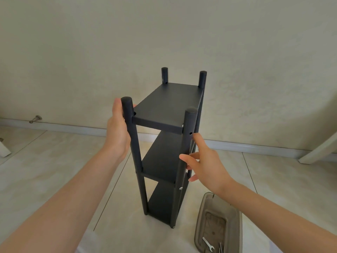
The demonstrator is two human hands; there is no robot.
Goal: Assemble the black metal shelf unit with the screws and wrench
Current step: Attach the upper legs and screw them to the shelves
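Three-tier black metal shelf unit (pixel 164 110) standing upright on the tiled floor (pixel 63 161), near a plain wall, seen from above and in front. Four round capped posts rise past the top shelf.

The left hand (pixel 116 128) grips the near-left post (pixel 135 152) just below its cap, with the palm against the outer side. Its fingers wrap behind the post, and one tip shows at the shelf edge.

The right hand (pixel 206 161) is spread and relaxed beside the near-right post (pixel 189 121) and holds nothing. Its thumb (pixel 183 157) lies at the post at mid height, and whether it makes contact cannot be told. Its index finger (pixel 197 141) points up toward an unfilled screw hole (pixel 190 133) below the top shelf. A silver screw head (pixel 180 188) shows lower on the same post.

A translucent tray (pixel 237 221) lies on the floor to the right, close to the unit's base. In it are a small flat wrench (pixel 207 244) and some thin metal pieces too small to identify.

Handling, as judged from the view:
- **Weight and stiffness:** thin sheet shelves and tubular posts suggest a rigid but fairly light frame.
- **Stability:** the unit is tall and narrow, so it would tip sideways easily.
- **Joints:** with a hole unfilled, the top shelf corner may rack or shift under load.
- **Surface:** the matte coating should give fair friction.
- **Where to hold:** the posts offer the surest grip, close under a shelf joint and with one hand on each side. The thin shelf edges are the poorer choice.
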